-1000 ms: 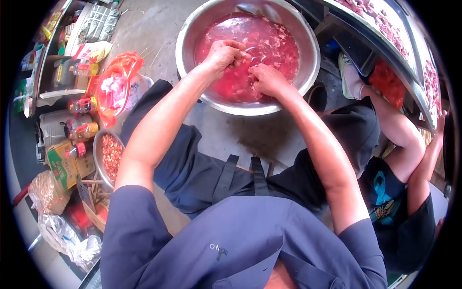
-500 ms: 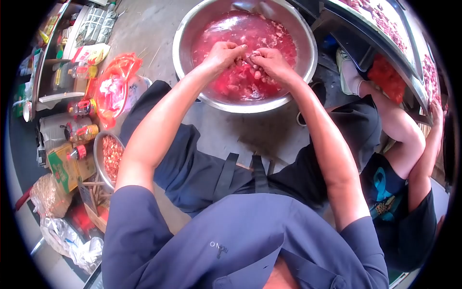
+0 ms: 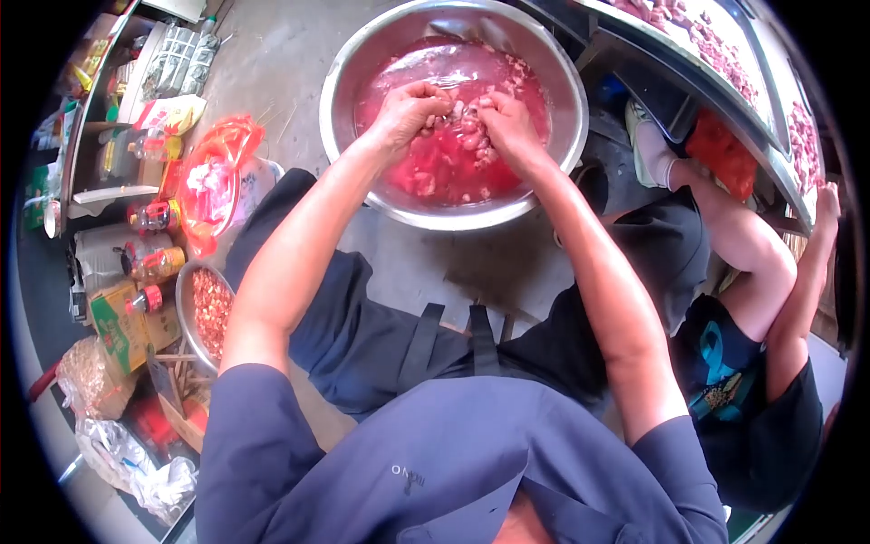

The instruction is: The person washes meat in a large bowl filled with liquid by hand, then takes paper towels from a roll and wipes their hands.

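Observation:
A large metal basin (image 3: 566, 150) holds red, bloody liquid with many pieces of raw meat (image 3: 426, 181) in it. Over its middle, my left hand (image 3: 405, 116) is closed, thumb and fingers pinching a bit of meat. My right hand (image 3: 510, 127), opposite it, has its fingers curled on pinkish lumps of meat (image 3: 469, 131) that show between the two hands. The fingertips are a short way apart, just above the liquid. Exactly how much each hand grips is partly hidden by the fingers.
At left stand a bowl of chopped reddish pieces (image 3: 210, 313), a red plastic bag (image 3: 217, 181), bottles (image 3: 159, 216) and a carton (image 3: 127, 322). At right, trays of cut meat (image 3: 707, 45) stand above a seated person's bare leg (image 3: 752, 236).
My hands have drawn slightly apart, and more of the meat lumps shows between them. The basin sits a little lower in view. At right, the other person's hand has shifted at the tray edge.

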{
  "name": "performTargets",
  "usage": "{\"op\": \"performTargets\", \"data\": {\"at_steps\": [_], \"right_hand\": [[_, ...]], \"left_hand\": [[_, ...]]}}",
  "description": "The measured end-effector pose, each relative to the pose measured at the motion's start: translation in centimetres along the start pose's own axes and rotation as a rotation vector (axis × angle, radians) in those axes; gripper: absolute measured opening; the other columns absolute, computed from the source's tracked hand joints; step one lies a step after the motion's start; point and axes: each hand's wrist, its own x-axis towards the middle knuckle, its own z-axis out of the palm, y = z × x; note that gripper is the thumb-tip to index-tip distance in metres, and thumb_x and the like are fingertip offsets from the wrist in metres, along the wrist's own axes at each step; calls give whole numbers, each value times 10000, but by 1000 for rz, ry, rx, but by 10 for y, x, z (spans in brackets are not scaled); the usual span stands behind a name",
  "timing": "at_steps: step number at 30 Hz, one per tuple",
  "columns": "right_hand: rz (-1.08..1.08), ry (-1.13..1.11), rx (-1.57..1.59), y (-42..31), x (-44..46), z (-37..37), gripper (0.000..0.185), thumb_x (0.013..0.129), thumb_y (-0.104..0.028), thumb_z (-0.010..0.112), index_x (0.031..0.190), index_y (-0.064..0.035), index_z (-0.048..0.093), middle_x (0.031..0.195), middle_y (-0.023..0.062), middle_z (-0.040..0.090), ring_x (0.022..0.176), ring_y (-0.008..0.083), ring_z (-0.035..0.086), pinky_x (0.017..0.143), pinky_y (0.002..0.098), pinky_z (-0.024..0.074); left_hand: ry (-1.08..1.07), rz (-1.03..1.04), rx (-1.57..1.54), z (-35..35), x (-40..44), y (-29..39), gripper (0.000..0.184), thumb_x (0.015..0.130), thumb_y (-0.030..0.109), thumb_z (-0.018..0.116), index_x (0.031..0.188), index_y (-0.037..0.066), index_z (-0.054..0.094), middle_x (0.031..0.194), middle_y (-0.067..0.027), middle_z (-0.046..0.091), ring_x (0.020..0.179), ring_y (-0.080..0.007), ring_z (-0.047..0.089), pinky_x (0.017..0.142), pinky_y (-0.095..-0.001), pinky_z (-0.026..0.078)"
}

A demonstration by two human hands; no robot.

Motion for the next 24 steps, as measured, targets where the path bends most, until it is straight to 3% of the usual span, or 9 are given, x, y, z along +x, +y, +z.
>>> {"op": "performTargets", "data": {"at_steps": [2, 6, 9, 12, 13, 19, 24], "right_hand": [[61, 5, -23, -1, -2, 0, 220, 882, -90, 428, 1002, 7, 585, 743, 108, 643, 562, 195, 660, 427, 273, 480], [-43, -126, -61, 0, -11, 4, 326, 837, -63, 461, 1131, -14, 594, 750, 91, 653, 595, 163, 655, 544, 294, 512], [-200, -132, -216, 4, -5, 7, 264, 804, -136, 557, 1015, -1, 639, 762, 130, 665, 686, 189, 660, 632, 321, 508], [-148, -158, -248, -4, -13, 7, 274, 810, -175, 574, 1016, -7, 639, 795, 146, 670, 742, 202, 662, 678, 342, 506], [-240, -129, -295, 1, -11, 8, 266, 834, -216, 580, 984, -1, 629, 813, 177, 659, 769, 265, 660, 684, 371, 497], [-400, -90, -490, 10, -8, 8, 243, 887, -225, 537, 902, 14, 582, 847, 246, 612, 811, 404, 615, 683, 453, 473], [-446, -60, -488, 14, -8, 11, 246, 883, -242, 524, 906, -6, 591, 835, 242, 615, 798, 408, 615, 684, 470, 474]], "left_hand": [[33, -4, -32, 0, -2, 2, 81, 821, 13, 611, 899, 35, 616, 756, -26, 618, 581, -57, 523, 502, -178, 401], [12, -2, -70, 1, -3, 3, 151, 831, 24, 609, 980, 14, 626, 766, -23, 616, 572, -60, 513, 500, -188, 397], [51, -5, -23, 4, -3, 2, 120, 842, 59, 631, 955, 19, 623, 769, -21, 618, 564, -54, 500, 490, -180, 382], [57, -12, 31, 2, -4, 1, 103, 849, 94, 651, 923, 31, 618, 768, -15, 619, 559, -49, 493, 483, -175, 372], [58, -15, 43, 2, -3, 0, 97, 843, 101, 661, 902, 42, 611, 767, -11, 618, 557, -42, 490, 480, -171, 369], [-36, -65, 0, 6, -5, 1, 118, 872, 144, 648, 930, 49, 607, 710, 13, 577, 544, -29, 480, 466, -162, 356], [-113, -136, -59, 5, -7, 4, 116, 885, 152, 637, 929, 49, 603, 686, 17, 563, 518, -37, 474, 452, -164, 354]]}}
